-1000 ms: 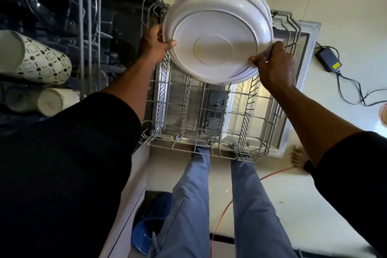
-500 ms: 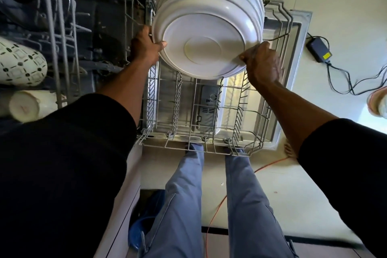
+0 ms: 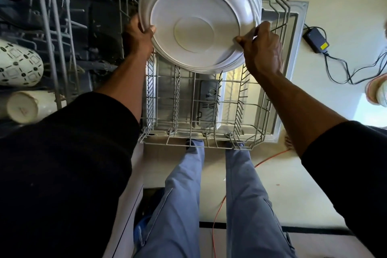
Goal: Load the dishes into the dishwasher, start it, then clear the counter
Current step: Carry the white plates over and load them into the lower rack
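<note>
A stack of several white plates [image 3: 196, 27] is held on edge above the pulled-out lower dishwasher rack [image 3: 201, 142], undersides facing me. My left hand [image 3: 137, 36] grips the stack's left rim, thumb on the nearest plate. My right hand [image 3: 261, 48] pinches the nearest plate's right rim between thumb and fingers. The rack's far end is hidden behind the plates; its near part holds nothing. The open dishwasher door [image 3: 293, 48] lies flat under the rack.
The upper rack [image 3: 54, 27] at left holds a patterned mug [image 3: 17, 65] and a white cup [image 3: 23, 107]. A black power adapter [image 3: 316, 40] with cable lies on the floor at right. An orange cord [image 3: 270, 159] runs across the floor by my legs [image 3: 209, 205].
The plate stack has tilted and shifted slightly right and nearer the camera. My right hand has moved from under the stack's rim to pinching the nearest plate's edge.
</note>
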